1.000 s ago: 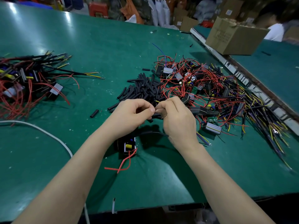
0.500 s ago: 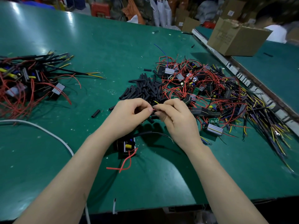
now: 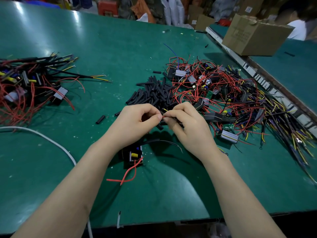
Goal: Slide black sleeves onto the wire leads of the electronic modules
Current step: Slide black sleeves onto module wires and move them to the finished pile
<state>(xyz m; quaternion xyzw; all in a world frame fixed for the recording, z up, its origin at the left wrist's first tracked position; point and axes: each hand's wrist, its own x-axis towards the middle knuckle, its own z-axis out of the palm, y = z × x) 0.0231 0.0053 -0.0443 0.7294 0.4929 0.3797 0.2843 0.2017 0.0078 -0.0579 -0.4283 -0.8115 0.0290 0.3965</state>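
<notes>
My left hand [image 3: 135, 122] and my right hand [image 3: 188, 127] meet fingertip to fingertip above the green table [image 3: 120, 40]. The left pinches thin wire leads [image 3: 165, 110] with red and yellow tips showing between the fingers. The right pinches a black sleeve [image 3: 175, 121], mostly hidden under its fingers. Below my left wrist lies a black electronic module [image 3: 133, 155] with a yellow part and two loose red wires [image 3: 127, 176]. A sleeved black lead [image 3: 161, 141] runs from it toward my right hand. A pile of loose black sleeves [image 3: 154, 95] lies just beyond my hands.
A tangle of modules with red, yellow and black wires [image 3: 231, 100] spreads at the right. Another heap of modules with sleeved leads [image 3: 29, 83] sits at the left. A white cable [image 3: 51, 143] curves near the left. A cardboard box [image 3: 253, 35] stands far right, a person behind it.
The hands stayed together over the same spot. The wire tips now show a little more between the fingertips; the fingers shifted slightly.
</notes>
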